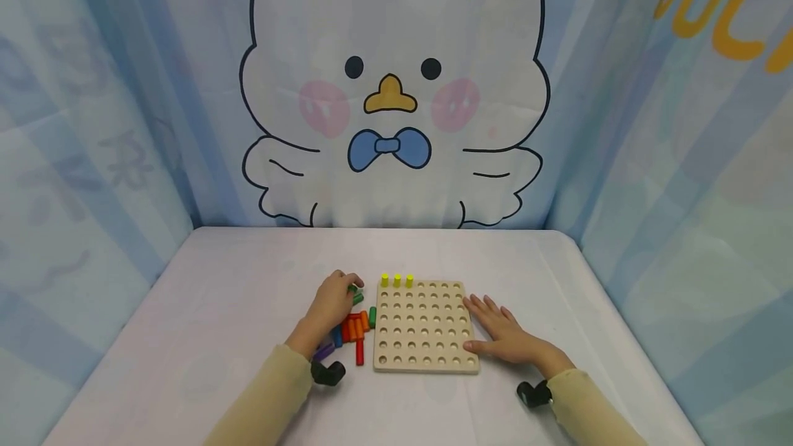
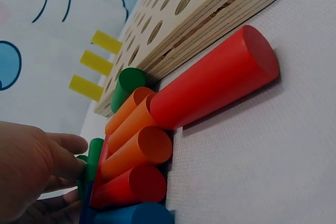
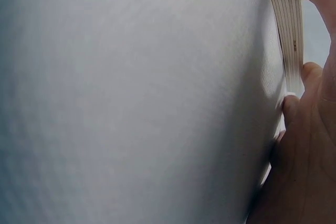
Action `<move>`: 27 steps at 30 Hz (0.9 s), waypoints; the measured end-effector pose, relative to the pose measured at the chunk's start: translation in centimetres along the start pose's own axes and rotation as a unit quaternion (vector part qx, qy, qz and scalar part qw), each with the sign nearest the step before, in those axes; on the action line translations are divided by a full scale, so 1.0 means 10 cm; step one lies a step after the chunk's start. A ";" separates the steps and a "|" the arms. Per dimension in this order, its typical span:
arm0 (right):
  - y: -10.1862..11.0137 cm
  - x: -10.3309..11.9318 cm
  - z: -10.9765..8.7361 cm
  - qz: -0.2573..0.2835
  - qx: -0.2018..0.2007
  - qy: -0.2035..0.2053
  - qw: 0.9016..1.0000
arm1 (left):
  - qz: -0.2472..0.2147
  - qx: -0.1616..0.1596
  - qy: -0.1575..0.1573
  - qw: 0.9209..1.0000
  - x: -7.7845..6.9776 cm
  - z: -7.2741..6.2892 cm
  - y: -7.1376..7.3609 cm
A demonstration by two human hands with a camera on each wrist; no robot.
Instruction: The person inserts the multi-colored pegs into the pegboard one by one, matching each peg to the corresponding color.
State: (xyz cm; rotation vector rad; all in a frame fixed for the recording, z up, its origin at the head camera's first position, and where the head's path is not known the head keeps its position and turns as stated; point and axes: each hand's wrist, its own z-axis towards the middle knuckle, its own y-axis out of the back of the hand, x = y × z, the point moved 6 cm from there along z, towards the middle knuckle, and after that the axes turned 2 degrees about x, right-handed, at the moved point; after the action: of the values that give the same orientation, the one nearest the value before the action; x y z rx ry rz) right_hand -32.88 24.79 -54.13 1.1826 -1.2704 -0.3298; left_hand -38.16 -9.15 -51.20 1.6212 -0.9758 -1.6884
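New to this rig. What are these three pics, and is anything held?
There's no robot: these are a person's two bare hands. The wide picture comes from a camera worn on the head, looking forward and down. The other two come from a camera on each wrist: the left shows pegs up close, the right mostly white cloth and the board's edge.

On the table is a wooden board with rows of holes. Three yellow pegs stand in its far-left holes. Loose pegs in green, orange, red, blue and purple lie to its left.

The left hand is at some green pegs; whether it grips one is hidden. The right hand, fingers spread, touches the board's right edge.
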 end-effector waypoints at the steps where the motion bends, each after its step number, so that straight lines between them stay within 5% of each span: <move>1: 0.00 0.00 0.00 0.002 -0.001 0.003 1.000 | -0.001 -0.003 -0.002 1.000 -0.01 0.00 0.00; 27: 0.02 0.03 0.01 -0.015 0.002 -0.003 1.000 | -0.048 -0.071 -0.069 0.994 -0.31 -0.02 0.01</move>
State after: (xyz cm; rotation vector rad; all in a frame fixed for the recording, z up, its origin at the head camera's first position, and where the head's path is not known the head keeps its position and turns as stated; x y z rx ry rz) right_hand -32.95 24.61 -53.80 1.2059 -1.2609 -0.3521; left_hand -37.70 -6.67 -49.41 1.4948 -0.8328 -1.9117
